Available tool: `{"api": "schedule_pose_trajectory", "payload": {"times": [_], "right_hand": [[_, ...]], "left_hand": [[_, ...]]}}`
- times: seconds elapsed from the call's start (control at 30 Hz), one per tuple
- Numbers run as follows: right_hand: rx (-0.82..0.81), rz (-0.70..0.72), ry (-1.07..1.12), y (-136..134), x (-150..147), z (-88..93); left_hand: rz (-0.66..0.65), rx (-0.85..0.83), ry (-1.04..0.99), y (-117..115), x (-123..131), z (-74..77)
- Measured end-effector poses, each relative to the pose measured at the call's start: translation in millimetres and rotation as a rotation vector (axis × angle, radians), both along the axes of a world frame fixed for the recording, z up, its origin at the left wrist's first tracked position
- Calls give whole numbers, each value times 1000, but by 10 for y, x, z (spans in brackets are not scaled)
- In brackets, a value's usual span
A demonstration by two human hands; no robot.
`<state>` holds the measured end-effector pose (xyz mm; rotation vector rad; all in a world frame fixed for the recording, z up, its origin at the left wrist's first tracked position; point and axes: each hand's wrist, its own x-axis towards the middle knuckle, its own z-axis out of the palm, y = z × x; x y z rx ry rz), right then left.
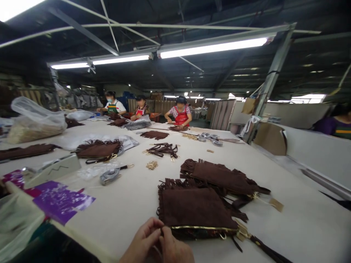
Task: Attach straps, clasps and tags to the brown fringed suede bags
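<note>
A brown suede fringed bag (196, 208) lies on the white table (287, 226) right in front of me, its gold zipper edge toward me. My left hand (142, 241) and my right hand (174, 250) meet at the bag's near left corner, fingers pinched together at the zipper end. What they pinch is too small to make out. A strap (267, 248) trails from the bag's right corner. A second fringed bag (222, 177) lies just behind the first, with a paper tag (276, 204).
Loose brown straps with gold clips (163, 149), a small gold piece (151, 165), another fringed bag (98, 149), purple printed sheets (61, 201) and plastic bags (33, 122) lie across the table. Three people (181, 115) work at the far end; another person (336, 126) sits at right.
</note>
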<state>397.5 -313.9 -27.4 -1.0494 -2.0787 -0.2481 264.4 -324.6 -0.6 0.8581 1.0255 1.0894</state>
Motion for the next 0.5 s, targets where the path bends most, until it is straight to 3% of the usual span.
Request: {"api": "schedule_pose_trajectory", "payload": {"times": [0.13, 0.3, 0.5], "right_hand": [[-213, 21, 19, -61, 48, 136], [-377, 29, 106, -56, 162, 118], [-236, 55, -110, -74, 202, 178]], "left_hand": [[2, 110, -48, -51, 45, 114], [-15, 79, -47, -32, 32, 94], [-107, 157, 355, -77, -67, 230]]}}
